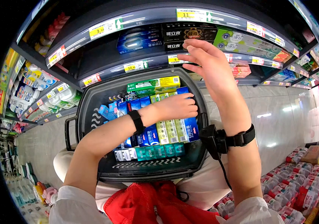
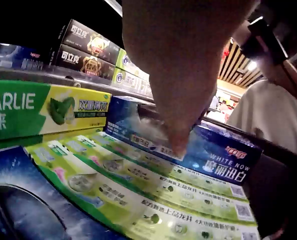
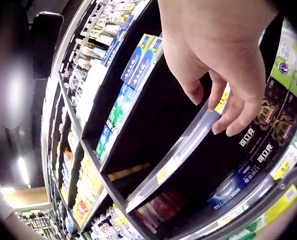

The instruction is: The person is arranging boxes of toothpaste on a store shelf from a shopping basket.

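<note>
My left hand is over the right side of the dark basket and grips a blue toothpaste box marked White Now, standing on edge. Its thumb is hidden in the head view. Green-and-yellow toothpaste boxes lie in a row beside it. A green Darlie box lies along the basket's far end. Raised before the shelf, my right hand has loosely bent fingers with nothing between them. Behind it, in the head view, are black toothpaste boxes.
Blue toothpaste boxes and green-and-white boxes sit on the same shelf. Price rails run along the shelf edges. The basket rests across the person's lap. Wrapped bottles are stacked on the floor to the right.
</note>
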`<act>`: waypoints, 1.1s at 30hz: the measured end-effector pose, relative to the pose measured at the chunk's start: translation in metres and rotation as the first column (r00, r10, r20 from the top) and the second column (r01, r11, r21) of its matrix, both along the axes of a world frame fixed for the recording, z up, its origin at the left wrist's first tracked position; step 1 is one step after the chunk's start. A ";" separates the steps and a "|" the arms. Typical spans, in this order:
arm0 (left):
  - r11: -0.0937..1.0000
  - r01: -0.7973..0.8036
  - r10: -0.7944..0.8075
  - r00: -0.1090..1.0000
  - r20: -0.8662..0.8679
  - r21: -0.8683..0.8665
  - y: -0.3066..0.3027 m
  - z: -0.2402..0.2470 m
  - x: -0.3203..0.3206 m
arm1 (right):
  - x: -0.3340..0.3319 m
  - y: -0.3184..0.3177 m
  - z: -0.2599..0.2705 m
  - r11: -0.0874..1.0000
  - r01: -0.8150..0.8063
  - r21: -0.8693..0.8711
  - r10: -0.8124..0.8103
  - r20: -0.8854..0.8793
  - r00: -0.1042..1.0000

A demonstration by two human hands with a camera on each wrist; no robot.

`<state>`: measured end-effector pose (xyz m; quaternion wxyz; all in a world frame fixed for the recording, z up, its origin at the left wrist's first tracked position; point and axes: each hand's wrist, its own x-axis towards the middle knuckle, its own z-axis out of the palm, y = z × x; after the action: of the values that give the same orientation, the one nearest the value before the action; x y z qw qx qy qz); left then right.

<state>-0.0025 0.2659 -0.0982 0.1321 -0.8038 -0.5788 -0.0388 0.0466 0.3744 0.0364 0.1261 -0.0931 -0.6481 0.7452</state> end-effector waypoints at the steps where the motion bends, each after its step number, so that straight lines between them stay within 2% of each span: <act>1: 0.998 0.033 -0.034 0.999 -0.012 -0.058 -0.002 0.005 0.000 | 0.001 0.001 0.000 1.000 -0.007 0.001 0.007 0.007 1.000; 5: 0.999 0.008 -0.009 0.999 0.035 0.039 -0.050 0.030 0.010 | 0.004 0.005 0.000 0.999 -0.044 0.004 0.044 0.006 0.999; 6: 0.992 -0.126 0.129 0.963 0.238 -0.028 -0.067 0.038 0.013 | 0.005 0.004 -0.001 0.999 -0.041 0.001 0.041 0.004 0.999; 7: 0.962 -0.245 0.273 0.866 0.420 -0.119 -0.083 0.044 0.017 | 0.004 0.003 -0.003 0.997 -0.076 0.008 0.076 0.029 0.997; 9: 0.889 -0.413 0.445 0.670 0.594 -0.200 -0.111 0.053 0.021 | 0.003 -0.006 -0.008 0.992 -0.123 0.017 0.122 0.051 0.991; 11: 0.800 -0.530 0.516 0.368 0.774 -0.281 -0.137 0.052 0.021 | 0.003 -0.021 -0.020 0.979 -0.179 0.096 0.169 0.100 0.980; 12: 0.778 -0.556 0.516 0.302 0.801 -0.292 -0.146 0.051 0.021 | 0.000 -0.026 -0.035 0.941 -0.232 0.248 0.219 0.079 0.973; 14: 0.732 -0.589 0.510 0.142 0.848 -0.342 -0.161 0.049 0.023 | 0.004 -0.042 -0.048 0.873 -0.321 0.367 0.267 0.191 0.944; 15: 0.728 -0.597 0.504 0.135 0.853 -0.336 -0.166 0.048 0.023 | 0.008 -0.052 -0.052 0.828 -0.343 0.444 0.262 0.235 0.936; 17: 0.707 -0.564 0.549 0.058 0.834 -0.426 -0.175 0.046 0.024 | 0.010 -0.063 -0.064 0.771 -0.452 0.448 0.345 0.304 0.888; 18: 0.734 -0.565 0.519 0.109 0.848 -0.377 -0.177 0.043 0.023 | 0.011 -0.067 -0.066 0.743 -0.470 0.476 0.346 0.328 0.879; 19: 0.743 -0.530 0.538 0.108 0.836 -0.410 -0.179 0.047 0.021 | 0.011 -0.071 -0.066 0.757 -0.501 0.419 0.366 0.364 0.857; 21: 0.741 -0.490 0.575 0.108 0.811 -0.459 -0.188 0.048 0.012 | 0.010 -0.075 -0.056 0.833 -0.542 0.113 0.447 0.440 0.778; 22: 0.737 -0.444 0.597 0.072 0.799 -0.510 -0.192 0.058 0.007 | 0.009 -0.077 -0.056 0.857 -0.513 0.041 0.454 0.410 0.791; 23: 0.691 -0.378 0.654 -0.038 0.755 -0.617 -0.195 0.079 0.002 | 0.008 -0.078 -0.053 0.867 -0.498 0.011 0.458 0.376 0.805; 25: 0.761 -0.437 0.535 0.007 0.845 -0.479 -0.210 0.077 -0.018 | 0.004 -0.078 -0.051 0.910 -0.413 -0.030 0.399 0.330 0.856; 26: 0.753 -0.466 0.489 -0.075 0.869 -0.464 -0.217 0.082 -0.025 | 0.003 -0.076 -0.051 0.928 -0.363 -0.078 0.370 0.287 0.884; 27: 0.724 -0.524 0.478 -0.089 0.874 -0.449 -0.222 0.085 -0.030 | 0.002 -0.073 -0.050 0.941 -0.313 -0.128 0.336 0.245 0.909; 29: 0.664 -0.485 0.409 -0.402 0.819 -0.569 -0.224 0.105 -0.028 | -0.001 -0.069 -0.045 0.934 -0.226 -0.277 0.286 0.200 0.937; 30: 0.621 -0.555 0.344 -0.442 0.828 -0.554 -0.223 0.100 -0.027 | -0.001 -0.069 -0.041 0.923 -0.219 -0.316 0.288 0.190 0.939; 31: 0.621 -0.554 0.344 -0.443 0.828 -0.554 -0.223 0.097 -0.027 | -0.001 -0.068 -0.039 0.911 -0.210 -0.354 0.287 0.181 0.941; 33: 0.624 -0.577 0.245 -0.497 0.833 -0.528 -0.222 0.091 -0.025 | -0.001 -0.066 -0.037 0.908 -0.241 -0.342 0.313 0.172 0.934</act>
<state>-0.0272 0.0439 -0.0067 -0.2688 -0.1069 -0.7164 -0.6349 0.0457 0.3081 -0.0008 -0.0715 -0.1017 -0.5372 0.8343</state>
